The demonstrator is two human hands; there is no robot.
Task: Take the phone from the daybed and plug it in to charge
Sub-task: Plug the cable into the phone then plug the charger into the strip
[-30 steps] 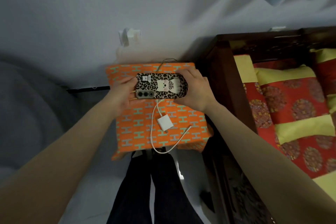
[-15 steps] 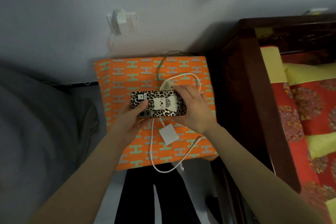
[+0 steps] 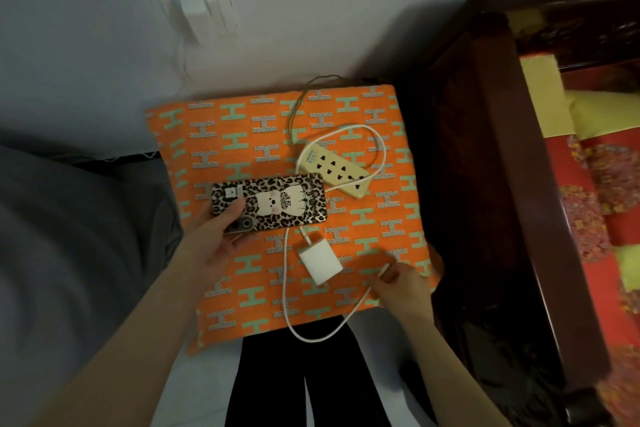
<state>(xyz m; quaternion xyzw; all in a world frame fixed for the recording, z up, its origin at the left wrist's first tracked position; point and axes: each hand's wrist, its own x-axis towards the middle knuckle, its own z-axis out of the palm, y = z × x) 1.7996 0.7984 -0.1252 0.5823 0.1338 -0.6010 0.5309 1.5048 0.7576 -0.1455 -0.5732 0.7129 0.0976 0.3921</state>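
Observation:
The phone [image 3: 277, 204] in a leopard-print case lies back side up over the orange patterned cushion [image 3: 242, 135]. My left hand [image 3: 211, 239] grips its left end, thumb on the case. My right hand [image 3: 398, 282] pinches the free end of the white charging cable [image 3: 285, 288] near the cushion's right edge. The cable loops down past the cushion's front and runs to a white charger block [image 3: 320, 262] lying on the cushion. A cream power strip [image 3: 334, 172] lies just beyond the phone.
A dark wooden daybed frame [image 3: 491, 184] with red and yellow bedding [image 3: 595, 204] stands to the right. A wall socket with white plugs [image 3: 204, 10] sits on the grey wall above. Grey fabric [image 3: 69, 253] fills the left. My dark trouser legs [image 3: 294, 385] are below.
My right hand let go of the phone and moved down and right to the cable's end. The power strip it covered is now in sight. My left hand keeps holding the phone.

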